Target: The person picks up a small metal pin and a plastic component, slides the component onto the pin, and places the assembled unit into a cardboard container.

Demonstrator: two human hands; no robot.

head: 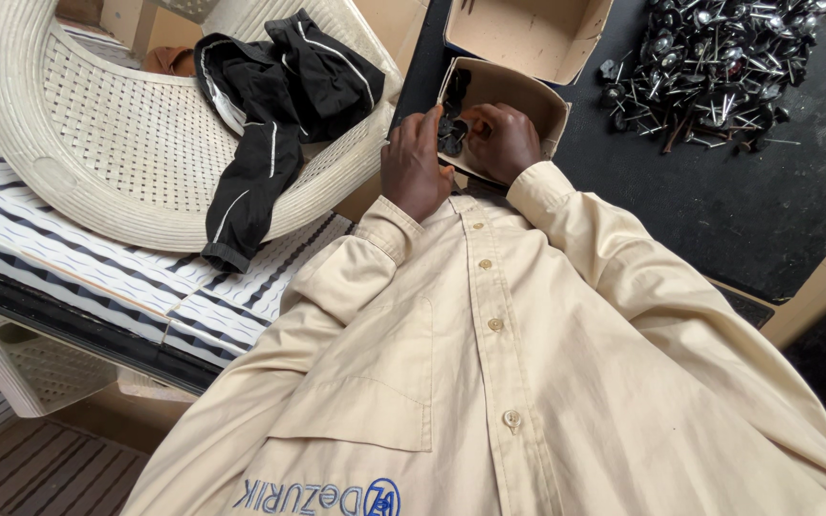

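A cream long-sleeved shirt [528,382] is filling the lower half of the view, its sleeves running up toward the two hands. To the left, a white woven plastic chair [97,143] is sitting with a black garment with white piping [274,105] draped over its rim and trailing down the front. On the right, a dark work surface [700,201] is carrying the containers and a loose heap of metal nails with dark washers [709,67] near the top edge.

Two cardboard boxes are lying side by side on that surface. The farther open cardboard box [528,33] is showing only its bare brown inside. The nearer small cardboard box [518,96] is holding a cluster of small dark pieces [453,119] along its left side — the same sort of dark parts as in the heap, as far as can be told.

Both hands are working inside this nearer box. The left hand [415,162] is pinching with fingers drawn together on the dark pieces at the box's left wall. The right hand [501,141] is curling over the pieces just beside it — fingers bent inward and touching them, though whether they are actually gripping one cannot be told.
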